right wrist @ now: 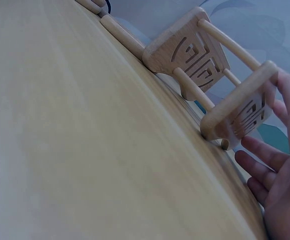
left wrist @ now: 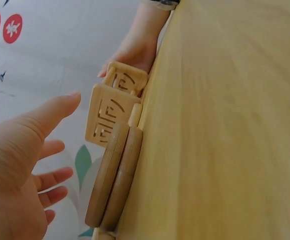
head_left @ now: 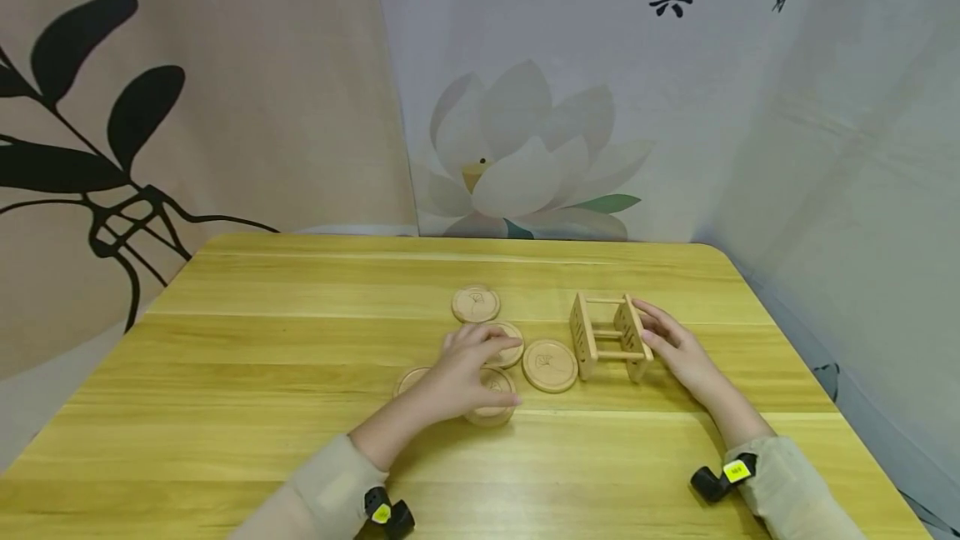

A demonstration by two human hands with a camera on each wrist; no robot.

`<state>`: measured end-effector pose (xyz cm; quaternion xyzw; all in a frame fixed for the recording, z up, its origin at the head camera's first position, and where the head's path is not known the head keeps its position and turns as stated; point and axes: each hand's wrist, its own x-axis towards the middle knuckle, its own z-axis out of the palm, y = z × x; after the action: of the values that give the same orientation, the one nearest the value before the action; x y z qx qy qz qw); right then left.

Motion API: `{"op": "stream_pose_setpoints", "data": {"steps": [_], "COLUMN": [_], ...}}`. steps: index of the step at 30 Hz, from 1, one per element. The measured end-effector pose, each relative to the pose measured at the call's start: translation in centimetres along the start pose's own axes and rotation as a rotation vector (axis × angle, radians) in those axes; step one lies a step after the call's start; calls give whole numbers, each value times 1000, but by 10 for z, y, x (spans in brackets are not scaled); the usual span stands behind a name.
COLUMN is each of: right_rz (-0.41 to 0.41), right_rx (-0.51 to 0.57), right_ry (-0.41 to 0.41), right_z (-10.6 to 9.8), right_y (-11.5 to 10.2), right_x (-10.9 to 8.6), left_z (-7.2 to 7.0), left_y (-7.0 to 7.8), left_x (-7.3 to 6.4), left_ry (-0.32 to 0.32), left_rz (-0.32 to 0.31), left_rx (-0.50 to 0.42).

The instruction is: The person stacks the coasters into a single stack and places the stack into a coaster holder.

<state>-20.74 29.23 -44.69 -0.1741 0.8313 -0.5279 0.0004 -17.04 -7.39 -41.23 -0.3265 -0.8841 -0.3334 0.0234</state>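
My left hand (head_left: 463, 373) is over a group of round wooden coasters, fingers spread and thumb apart. In the left wrist view that hand (left wrist: 20, 170) holds nothing, and two coasters (left wrist: 116, 175) lie one on the other beside it. A coaster with an engraved figure (head_left: 550, 366) lies between the left hand and a small wooden rack (head_left: 611, 336). The rack has two side panels with cut-out patterns, joined by rods. My right hand (head_left: 675, 350) touches the rack's right panel (right wrist: 242, 112) with loosely bent fingers (right wrist: 264, 152). The left hand partly hides some coasters.
Another coaster (head_left: 476, 304) lies farthest back in the group, and one (head_left: 410, 379) shows beyond the left wrist. The wooden table (head_left: 262, 340) reaches back to a printed cloth backdrop (head_left: 525, 148) with a flower and dark leaves.
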Motion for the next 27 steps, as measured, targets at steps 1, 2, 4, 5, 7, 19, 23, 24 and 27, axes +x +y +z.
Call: {"op": "stream_pose_setpoints", "data": {"steps": [1,2,4,5,7,19,23,24,27], "right_rz": [2,3,1,1,1,-8,-16,-18,-27], "right_rx": [0,0,-4,-5,-9,29,35,37,38], "right_ry": [-1,-1,-2,-2,0,-4,-8,-8,-10], "right_z": [0,0,0,0,0,0,0,0,-1], "right_y": [0,0,0,0,0,-2,-1,-1,0], "right_x": [0,0,0,0,0,-1,-1,-1,-1], "left_z": [1,1,3,4,5,17,21,21,23], "left_y": [1,1,3,3,5,11,12,13,14], "left_x": [2,3,7,9,12,27,32,33,36], "left_ry": [-4,-11,-25,-33,-47,-119,-135,-139,-151], "left_rz": [-3,-7,-12,-12,-11,-29,-31,-33,-35], "left_rx": [5,16,40,49,68,185,187,188,190]}}
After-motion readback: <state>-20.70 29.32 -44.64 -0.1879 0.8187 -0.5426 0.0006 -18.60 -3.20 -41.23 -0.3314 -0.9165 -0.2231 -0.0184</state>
